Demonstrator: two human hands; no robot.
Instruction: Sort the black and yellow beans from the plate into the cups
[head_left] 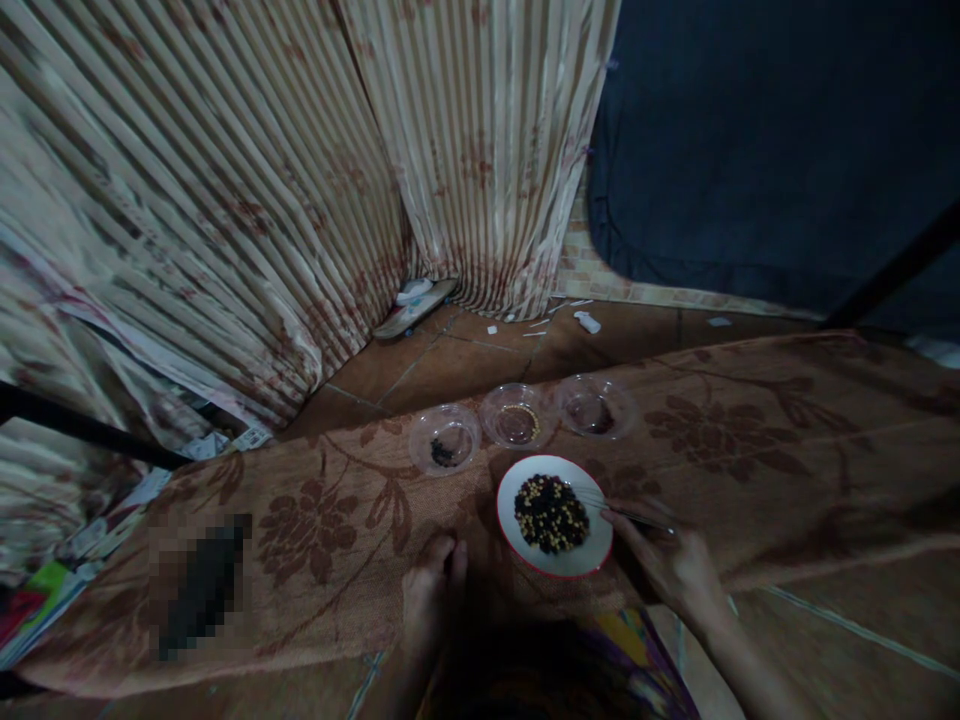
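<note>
A white plate with a red rim (601,542) stands on the patterned brown cloth, bearing a mixed heap of dark and yellow beans or seeds (551,515). My right hand (671,560) grips a thin metal fork (637,518), whose tines reach over the right side of the heap. Left of the plate, my left hand (431,585) rests on the cloth with its fingers curled in, and nothing shows in it. Behind the plate are three clear plastic bowls: the left bowl (420,440) has dark bits, the middle bowl (491,425) yellow ones, the right bowl (622,415) dark reddish ones.
The brown floral cloth (720,480) covers a long low surface. At its left lies a dark, pixelated object (202,590). Striped curtains (480,150) hang behind, beside a dark blue cover (765,150). White scraps (587,322) and a slipper (416,308) lie on the tiled floor.
</note>
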